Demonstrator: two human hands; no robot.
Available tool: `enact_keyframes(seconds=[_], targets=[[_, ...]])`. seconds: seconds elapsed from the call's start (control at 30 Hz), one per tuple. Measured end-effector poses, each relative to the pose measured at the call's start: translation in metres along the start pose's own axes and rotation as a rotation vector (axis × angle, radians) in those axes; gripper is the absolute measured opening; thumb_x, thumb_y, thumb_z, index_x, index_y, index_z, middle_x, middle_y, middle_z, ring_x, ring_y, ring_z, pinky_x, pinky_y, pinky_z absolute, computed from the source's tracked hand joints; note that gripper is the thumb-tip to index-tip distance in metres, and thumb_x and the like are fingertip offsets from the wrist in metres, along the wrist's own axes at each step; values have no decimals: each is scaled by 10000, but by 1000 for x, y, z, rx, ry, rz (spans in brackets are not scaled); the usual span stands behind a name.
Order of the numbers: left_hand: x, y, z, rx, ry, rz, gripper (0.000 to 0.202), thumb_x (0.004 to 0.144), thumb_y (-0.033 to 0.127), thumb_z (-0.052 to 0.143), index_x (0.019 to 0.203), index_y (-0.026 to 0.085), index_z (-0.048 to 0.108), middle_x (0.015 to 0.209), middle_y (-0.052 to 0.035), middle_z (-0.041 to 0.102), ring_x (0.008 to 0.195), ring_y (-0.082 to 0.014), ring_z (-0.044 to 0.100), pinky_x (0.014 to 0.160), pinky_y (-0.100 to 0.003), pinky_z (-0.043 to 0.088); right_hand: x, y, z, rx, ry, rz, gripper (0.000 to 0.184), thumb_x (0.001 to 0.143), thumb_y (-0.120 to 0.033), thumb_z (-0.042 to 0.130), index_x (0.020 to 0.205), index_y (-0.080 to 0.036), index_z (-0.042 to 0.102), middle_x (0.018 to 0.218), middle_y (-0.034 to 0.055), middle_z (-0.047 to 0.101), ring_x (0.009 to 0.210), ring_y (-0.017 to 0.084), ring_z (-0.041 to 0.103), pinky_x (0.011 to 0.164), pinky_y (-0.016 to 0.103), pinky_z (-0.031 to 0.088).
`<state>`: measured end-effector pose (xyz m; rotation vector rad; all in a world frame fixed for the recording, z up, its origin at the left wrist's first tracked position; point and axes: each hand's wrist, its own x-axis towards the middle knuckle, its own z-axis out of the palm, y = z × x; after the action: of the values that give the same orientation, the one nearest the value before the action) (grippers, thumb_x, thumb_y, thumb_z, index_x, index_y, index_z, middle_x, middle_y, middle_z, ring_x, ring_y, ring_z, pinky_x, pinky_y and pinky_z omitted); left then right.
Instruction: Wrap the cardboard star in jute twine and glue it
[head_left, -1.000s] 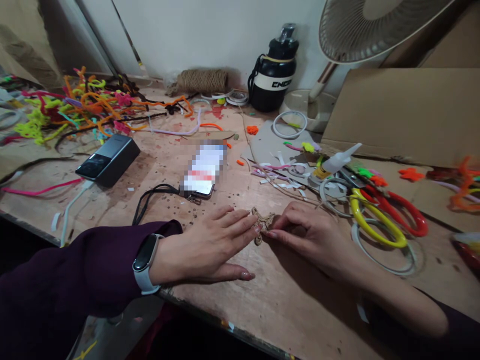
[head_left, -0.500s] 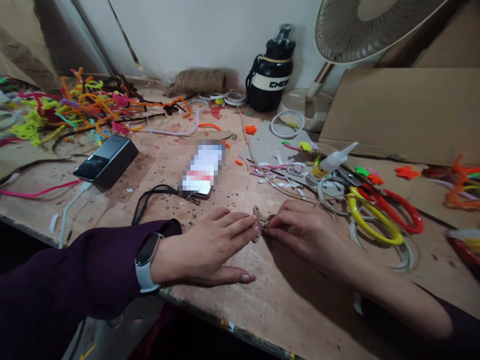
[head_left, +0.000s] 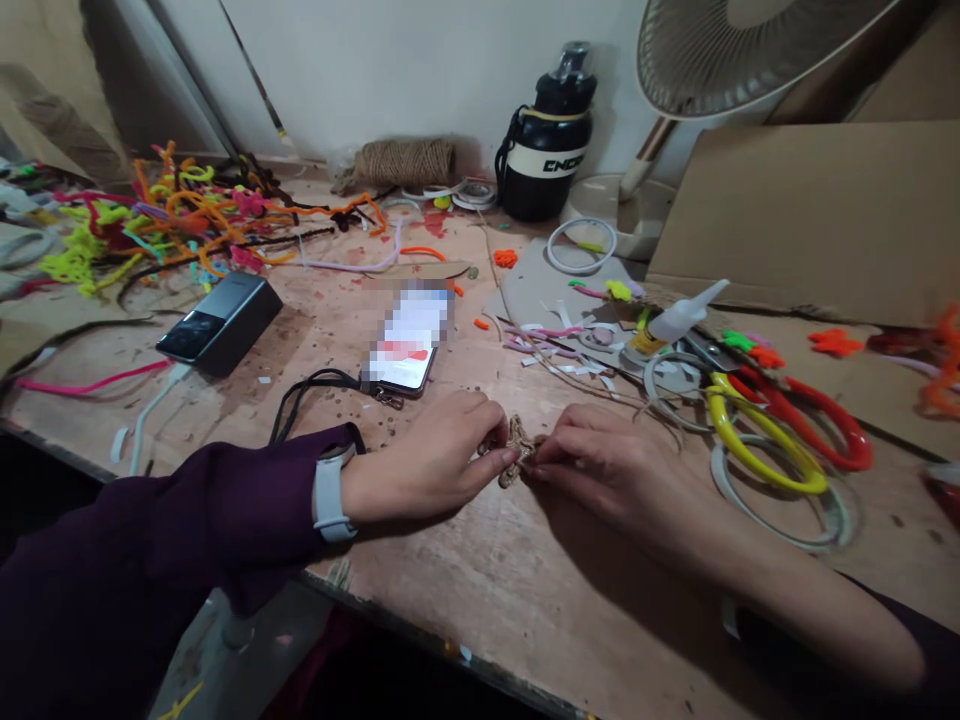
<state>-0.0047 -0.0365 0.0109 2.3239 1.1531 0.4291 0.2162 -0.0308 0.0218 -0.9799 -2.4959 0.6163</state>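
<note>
A small brown twine flower (head_left: pixel 516 452) with looped petals is held low over the wooden table, between my two hands. My left hand (head_left: pixel 442 455), with a watch on the wrist, pinches its left side between thumb and curled fingers. On the opposite side my right hand (head_left: pixel 600 455) grips it with thumb and fingertips pressed together. The fingers cover parts of the flower's edges. A length of twine (head_left: pixel 592 384) lies behind my right hand. The phone (head_left: pixel 409 340) rests flat beyond my left hand, its screen lit.
Scissors with red and yellow handles (head_left: pixel 772 440), tape rings (head_left: pixel 832 525) and a glue bottle (head_left: pixel 671 325) lie to the right. Colourful pipe cleaners (head_left: pixel 187 215) and a power bank (head_left: pixel 221 320) are at left. A twine spool (head_left: pixel 405 162), black bottle (head_left: pixel 546 150) and fan (head_left: pixel 750 50) stand behind.
My left hand has gone from stretched fingers touching the flower to a pinch, thumb raised onto it. My right hand keeps its grip. The view has shifted slightly.
</note>
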Motion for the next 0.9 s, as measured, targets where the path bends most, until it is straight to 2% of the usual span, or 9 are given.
enact_keyframes(seconds=[0.1,0.27,0.6,0.9], targets=[[5,-1,0,6,-13,3,97,938,250,594,894,164,592,890,-44,628,862,-197,560,804,-324,418,1,-1,-1,-5,0,-5,114,854,-90,686,787,-182,696,776,27,637,723,131,600,623,220,450],[6,-4,3,29,0,1,151,918,310,623,881,167,591,843,-28,618,802,-188,548,770,-319,398,2,-2,-1,-12,-9,-3,123,840,-85,697,764,-179,681,754,21,622,709,135,594,614,225,445],[6,-2,4,-1,41,-23,109,861,254,640,879,160,589,820,-17,613,760,-170,536,725,-308,375,1,1,3,18,15,10,116,865,-118,681,770,-185,685,766,25,615,727,140,588,626,235,434],[6,-2,4,-2,32,-25,105,866,270,613,875,168,588,818,-21,618,754,-172,532,718,-311,358,6,1,1,42,-17,192,128,829,-153,712,714,-198,679,730,5,633,691,130,587,617,238,427]])
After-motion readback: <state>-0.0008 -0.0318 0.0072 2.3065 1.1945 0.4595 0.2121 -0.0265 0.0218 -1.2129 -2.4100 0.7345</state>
